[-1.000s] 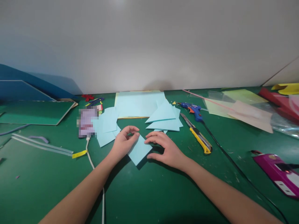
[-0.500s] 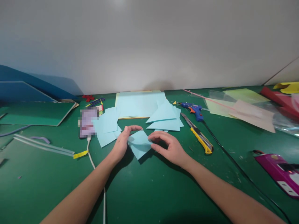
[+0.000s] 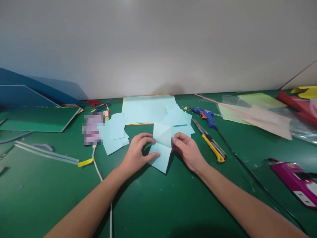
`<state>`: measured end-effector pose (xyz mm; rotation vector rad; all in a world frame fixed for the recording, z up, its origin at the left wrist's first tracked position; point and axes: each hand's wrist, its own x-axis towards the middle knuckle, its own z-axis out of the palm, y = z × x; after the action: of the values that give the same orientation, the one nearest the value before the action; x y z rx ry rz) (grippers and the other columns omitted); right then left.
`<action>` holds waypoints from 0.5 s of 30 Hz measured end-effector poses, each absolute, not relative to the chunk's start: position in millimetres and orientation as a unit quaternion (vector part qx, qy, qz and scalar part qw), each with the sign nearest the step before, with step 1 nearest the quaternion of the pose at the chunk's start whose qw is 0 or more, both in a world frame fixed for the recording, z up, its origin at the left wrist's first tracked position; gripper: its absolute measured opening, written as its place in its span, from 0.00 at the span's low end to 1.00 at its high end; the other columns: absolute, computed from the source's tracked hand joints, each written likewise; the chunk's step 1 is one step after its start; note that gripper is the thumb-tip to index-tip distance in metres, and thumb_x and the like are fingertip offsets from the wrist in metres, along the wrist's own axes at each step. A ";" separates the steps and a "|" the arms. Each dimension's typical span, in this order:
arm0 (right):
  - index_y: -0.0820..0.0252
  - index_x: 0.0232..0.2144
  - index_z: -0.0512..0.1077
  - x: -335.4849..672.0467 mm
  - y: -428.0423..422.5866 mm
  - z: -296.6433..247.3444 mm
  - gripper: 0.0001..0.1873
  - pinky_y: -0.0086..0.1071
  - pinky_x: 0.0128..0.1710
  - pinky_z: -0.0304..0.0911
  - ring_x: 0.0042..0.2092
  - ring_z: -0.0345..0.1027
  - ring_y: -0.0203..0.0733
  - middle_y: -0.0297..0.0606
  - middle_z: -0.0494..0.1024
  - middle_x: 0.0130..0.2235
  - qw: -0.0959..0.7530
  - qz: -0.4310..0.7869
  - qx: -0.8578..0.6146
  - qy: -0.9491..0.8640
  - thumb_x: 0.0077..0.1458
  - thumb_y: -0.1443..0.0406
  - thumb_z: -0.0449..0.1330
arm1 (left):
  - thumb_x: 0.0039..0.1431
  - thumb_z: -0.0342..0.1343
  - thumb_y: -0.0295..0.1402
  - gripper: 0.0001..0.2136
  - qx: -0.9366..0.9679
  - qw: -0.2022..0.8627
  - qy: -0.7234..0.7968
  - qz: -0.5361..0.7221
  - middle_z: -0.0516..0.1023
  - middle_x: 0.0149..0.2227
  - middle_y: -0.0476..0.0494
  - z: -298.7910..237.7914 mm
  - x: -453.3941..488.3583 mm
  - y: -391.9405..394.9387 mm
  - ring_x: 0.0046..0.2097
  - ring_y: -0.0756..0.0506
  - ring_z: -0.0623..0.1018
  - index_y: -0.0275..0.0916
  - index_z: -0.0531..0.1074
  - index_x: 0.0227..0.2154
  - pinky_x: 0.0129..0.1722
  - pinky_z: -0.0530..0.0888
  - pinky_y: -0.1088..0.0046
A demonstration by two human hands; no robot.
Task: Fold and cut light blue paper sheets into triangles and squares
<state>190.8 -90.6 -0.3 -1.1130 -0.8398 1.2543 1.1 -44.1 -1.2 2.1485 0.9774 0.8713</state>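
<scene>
A creased sheet of light blue paper [image 3: 161, 159] is partly unfolded between my hands. Its upper half stands up from a fold line, and the lower half slopes toward me. My left hand [image 3: 138, 152] holds the left edge, the thumb lying on the lower half and the fingers by the fold. On the other side my right hand [image 3: 188, 151] pinches the right edge near the fold. Behind the sheet lie folded light blue triangles [image 3: 182, 118], partly hidden by it. More light blue paper pieces [image 3: 117, 127] lie beyond my left hand.
A large light blue sheet [image 3: 143, 109] lies by the wall. To the right are a yellow utility knife [image 3: 213, 145], a blue glue gun [image 3: 206, 115] and a magenta power strip [image 3: 294, 181]. A pixelated phone [image 3: 93, 129] with a white cable [image 3: 97, 168] lies left.
The paper was a folded diamond between my hands; now it is opened up, its upper half raised. My right hand has shifted right and pinches the edge, and the left has moved slightly right.
</scene>
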 end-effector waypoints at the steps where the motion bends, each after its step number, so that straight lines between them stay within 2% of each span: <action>1: 0.58 0.22 0.65 190.5 -90.5 0.2 0.19 0.27 0.24 0.58 0.21 0.60 0.32 0.26 0.68 0.18 0.595 0.553 -0.469 -0.345 0.38 0.53 0.69 | 0.50 0.62 0.36 0.11 0.819 0.293 0.363 0.333 0.69 0.45 0.42 -0.6 1.2 -44.8 0.48 0.41 0.70 0.41 0.71 0.36 0.46 0.69 0.60; 3: 0.57 0.21 0.65 189.5 -91.1 1.6 0.20 0.27 0.24 0.59 0.21 0.60 0.31 0.25 0.67 0.18 0.595 0.576 -0.448 -0.337 0.37 0.54 0.70 | 0.53 0.60 0.37 0.09 0.816 0.315 0.347 0.338 0.67 0.43 0.43 -0.2 1.5 -46.4 0.43 0.44 0.70 0.41 0.71 0.36 0.43 0.71 0.62; 5: 0.57 0.21 0.64 188.3 -92.6 2.9 0.20 0.27 0.24 0.61 0.21 0.60 0.31 0.24 0.66 0.18 0.589 0.591 -0.426 -0.350 0.38 0.54 0.70 | 0.56 0.58 0.39 0.10 0.792 0.395 0.310 0.346 0.66 0.41 0.43 -1.3 2.3 -48.1 0.39 0.46 0.70 0.40 0.69 0.37 0.39 0.71 0.66; 8: 0.58 0.24 0.68 186.8 -95.3 3.3 0.19 0.28 0.25 0.63 0.23 0.63 0.32 0.26 0.70 0.22 0.574 0.605 -0.396 -0.385 0.40 0.53 0.69 | 0.54 0.58 0.48 0.20 0.728 0.520 0.257 0.365 0.64 0.41 0.44 -4.7 3.6 -50.6 0.40 0.46 0.69 0.40 0.64 0.42 0.37 0.71 0.70; 12: 0.59 0.28 0.71 185.9 -98.3 1.5 0.16 0.30 0.32 0.65 0.28 0.68 0.33 0.30 0.74 0.27 0.552 0.602 -0.372 -0.442 0.44 0.54 0.68 | 0.45 0.60 0.57 0.33 0.683 0.595 0.245 0.345 0.62 0.43 0.43 -4.6 4.3 -53.4 0.43 0.44 0.68 0.41 0.57 0.47 0.42 0.69 0.66; 15: 0.59 0.29 0.73 185.6 -99.5 0.6 0.14 0.31 0.36 0.66 0.29 0.68 0.33 0.30 0.75 0.27 0.524 0.607 -0.369 -0.470 0.45 0.56 0.68 | 0.44 0.60 0.57 0.35 0.664 0.645 0.218 0.309 0.63 0.46 0.41 -0.3 4.9 -54.8 0.45 0.42 0.69 0.42 0.55 0.49 0.43 0.69 0.63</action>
<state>185.6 -99.5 0.6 -0.8840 -1.1257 1.4529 4.9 -54.8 -0.3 1.5121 0.4970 0.7027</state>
